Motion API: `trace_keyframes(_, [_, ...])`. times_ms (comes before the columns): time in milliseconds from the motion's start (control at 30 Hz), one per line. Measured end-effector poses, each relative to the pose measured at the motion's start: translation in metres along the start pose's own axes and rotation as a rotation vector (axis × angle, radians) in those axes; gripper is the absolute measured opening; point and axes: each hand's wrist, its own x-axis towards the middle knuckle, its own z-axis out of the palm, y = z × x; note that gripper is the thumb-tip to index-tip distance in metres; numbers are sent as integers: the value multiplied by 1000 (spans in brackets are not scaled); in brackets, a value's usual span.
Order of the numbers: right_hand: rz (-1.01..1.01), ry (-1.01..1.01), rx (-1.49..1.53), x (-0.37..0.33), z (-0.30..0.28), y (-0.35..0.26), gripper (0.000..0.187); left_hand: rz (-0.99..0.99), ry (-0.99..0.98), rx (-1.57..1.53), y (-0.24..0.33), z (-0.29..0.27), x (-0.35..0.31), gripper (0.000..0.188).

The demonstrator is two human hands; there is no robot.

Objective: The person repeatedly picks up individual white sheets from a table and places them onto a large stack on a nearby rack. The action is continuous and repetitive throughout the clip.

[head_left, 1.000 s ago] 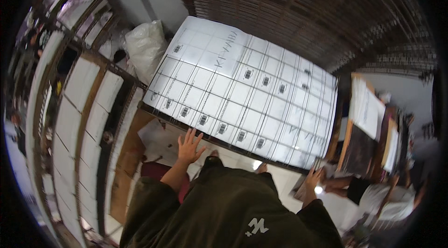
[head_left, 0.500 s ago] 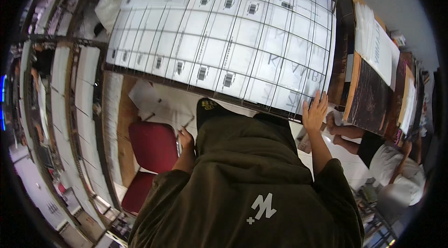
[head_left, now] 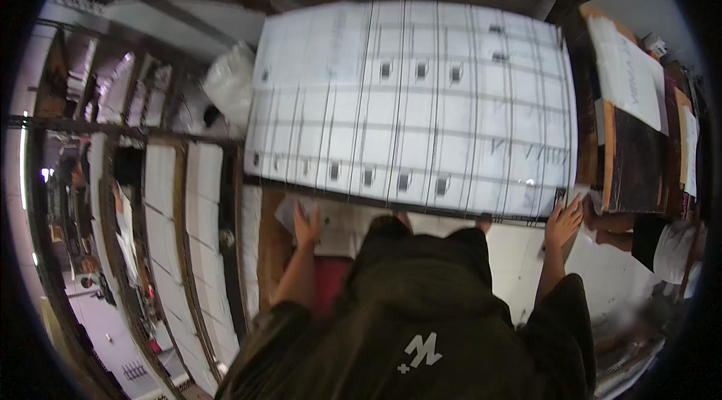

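Note:
A broad white surface (head_left: 451, 107) fills the upper middle, crossed by a grid of dark lines and rows of small dark printed marks. A dark frame edge (head_left: 361, 203) runs along its near side. My left hand (head_left: 307, 227) is raised just below the near edge toward its left part, fingers apart and holding nothing; whether it touches the frame I cannot tell. At the near right corner my right hand (head_left: 564, 223) rests with its fingers stretched out along the edge.
Shelving with white panels (head_left: 204, 219) stands on the left. A white plastic bag (head_left: 229, 88) sits beyond the far left corner. Dark boards (head_left: 635, 167) with a white sheet (head_left: 630, 77) stand at right, near another person (head_left: 662, 246). A red chair (head_left: 331, 280) is partly hidden by my body.
My left hand has risen from beside the red chair to the near edge. My right hand stays at the right corner. The whole view has shifted, so the surface sits lower and further right.

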Motion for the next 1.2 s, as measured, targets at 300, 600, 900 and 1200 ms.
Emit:
trace_keyframes(300, [-5, -38, 115, -13, 28, 30, 65, -353, -5, -570, -14, 64, 3, 72])
trace_keyframes(600, [-454, -397, 212, 31, -64, 8, 61, -477, -195, -83, -60, 89, -99, 65])
trace_keyframes(900, [-421, -149, 338, 65, -21, 47, 56, -357, -98, -234, -17, 219, -130, 59])
trace_keyframes(1200, [-81, -307, 115, -13, -15, 38, 61, -211, -578, 418, -20, 91, -83, 71])
